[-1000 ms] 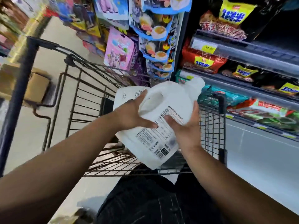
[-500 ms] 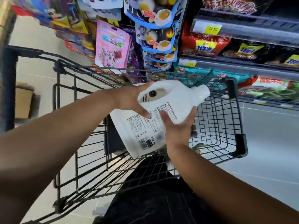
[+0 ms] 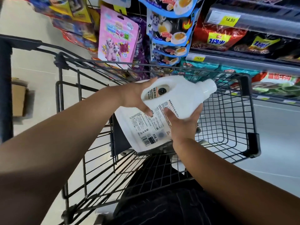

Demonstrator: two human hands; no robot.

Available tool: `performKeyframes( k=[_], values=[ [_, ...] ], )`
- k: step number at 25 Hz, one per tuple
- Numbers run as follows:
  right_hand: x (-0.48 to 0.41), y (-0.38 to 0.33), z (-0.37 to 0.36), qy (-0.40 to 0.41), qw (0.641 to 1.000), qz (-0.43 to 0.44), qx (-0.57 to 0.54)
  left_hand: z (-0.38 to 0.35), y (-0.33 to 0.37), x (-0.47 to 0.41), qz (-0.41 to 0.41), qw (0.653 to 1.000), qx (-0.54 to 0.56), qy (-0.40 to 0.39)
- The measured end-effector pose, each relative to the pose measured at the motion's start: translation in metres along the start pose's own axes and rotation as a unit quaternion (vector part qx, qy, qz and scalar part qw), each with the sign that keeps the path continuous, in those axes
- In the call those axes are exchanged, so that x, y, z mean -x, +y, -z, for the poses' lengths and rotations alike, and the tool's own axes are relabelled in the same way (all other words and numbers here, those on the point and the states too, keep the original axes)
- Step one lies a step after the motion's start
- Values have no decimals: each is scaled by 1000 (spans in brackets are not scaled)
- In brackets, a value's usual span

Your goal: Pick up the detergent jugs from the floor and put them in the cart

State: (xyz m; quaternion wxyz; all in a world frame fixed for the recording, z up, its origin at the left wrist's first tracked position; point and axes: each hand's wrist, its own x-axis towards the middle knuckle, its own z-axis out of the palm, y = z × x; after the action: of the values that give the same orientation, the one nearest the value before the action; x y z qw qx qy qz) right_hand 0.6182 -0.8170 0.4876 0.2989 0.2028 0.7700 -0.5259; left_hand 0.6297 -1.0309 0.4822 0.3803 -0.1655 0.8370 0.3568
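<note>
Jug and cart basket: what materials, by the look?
Jug: likely moulded plastic, opaque white, slight sheen; moulded-in handle, matching cap. Cart: looks like dark-coated steel wire, matte; thin welded grid, chunkier black corner bumpers, probably plastic.

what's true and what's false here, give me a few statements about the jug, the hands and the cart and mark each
1. The left hand and right hand both hold one white detergent jug. True.
2. The jug's cap is off. False: a white cap is on it.
3. The jug stands upright. False: it is tilted, with the cap pointing away and to the right.
4. The cart is made of black wire. True.
5. A yellow price tag on the shelf reads 14.90. True.
</note>
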Motion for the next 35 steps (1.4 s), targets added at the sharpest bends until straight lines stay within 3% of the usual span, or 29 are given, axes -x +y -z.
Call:
performKeyframes(
  k=[5, 8, 12, 15, 19, 24, 35],
  values=[
    [0, -9, -5, -3, 999, -37, -20, 1, -6, 5, 16, 999, 25, 26],
    [2, -5, -2, -3, 999, -42, -11, -28, -9, 26, 36, 985, 116, 127],
    [4, -7, 1, -11, 999, -33, -22, -100, -2, 58, 181, 917, 131, 331],
    [3, -4, -2, -15, 1000, -16, -16, -129, 11, 70, 219, 864, 300, 340],
    [8, -1, 1, -26, 992, 41, 114, -132, 20, 73, 213, 881, 274, 320],
    [15, -16, 17, -120, 940, 83, 307, -121, 12, 69, 230, 894, 231, 306],
    [12, -20, -3, -125, 929, 68, 343, -45, -24, 55, 141, 930, 194, 277]
  ],
)
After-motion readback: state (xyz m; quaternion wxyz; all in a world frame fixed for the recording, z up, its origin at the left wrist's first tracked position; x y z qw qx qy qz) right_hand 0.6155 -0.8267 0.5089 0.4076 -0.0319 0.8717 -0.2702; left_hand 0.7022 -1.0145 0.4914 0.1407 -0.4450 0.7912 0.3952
